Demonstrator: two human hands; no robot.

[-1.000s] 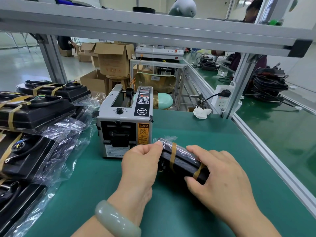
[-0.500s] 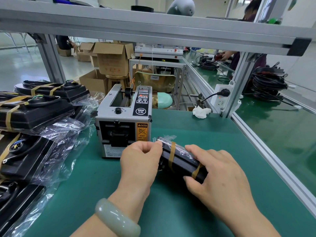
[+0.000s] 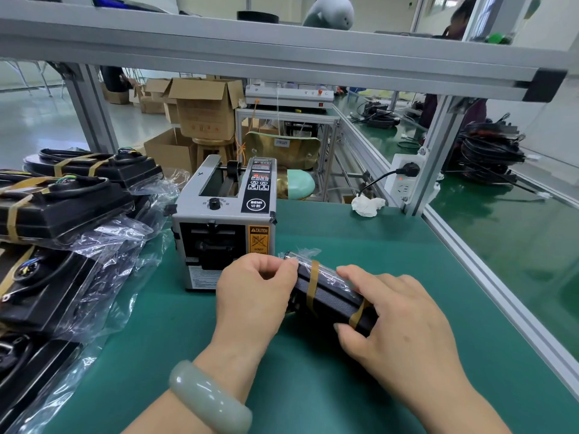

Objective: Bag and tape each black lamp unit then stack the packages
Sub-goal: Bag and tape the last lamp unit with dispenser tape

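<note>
Both hands held the bagged lamp on the desk.
The left hand [image 3: 254,296] pinched the lamp [image 3: 329,294] at its far end; the right hand [image 3: 399,321] gripped its near end, just before the tape machine [image 3: 224,227].

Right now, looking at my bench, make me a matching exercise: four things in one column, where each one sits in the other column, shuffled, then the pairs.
Things
1. tape dispenser
2. crumpled tissue
3. bagged lamp unit
4. stacked packages

Places
A. beside the socket block
B. along the left edge of the green mat
C. held by the left hand and the right hand
D. mid-mat, just behind the left hand

Pairs: 1-D, 2-A, 3-C, 4-B
</note>
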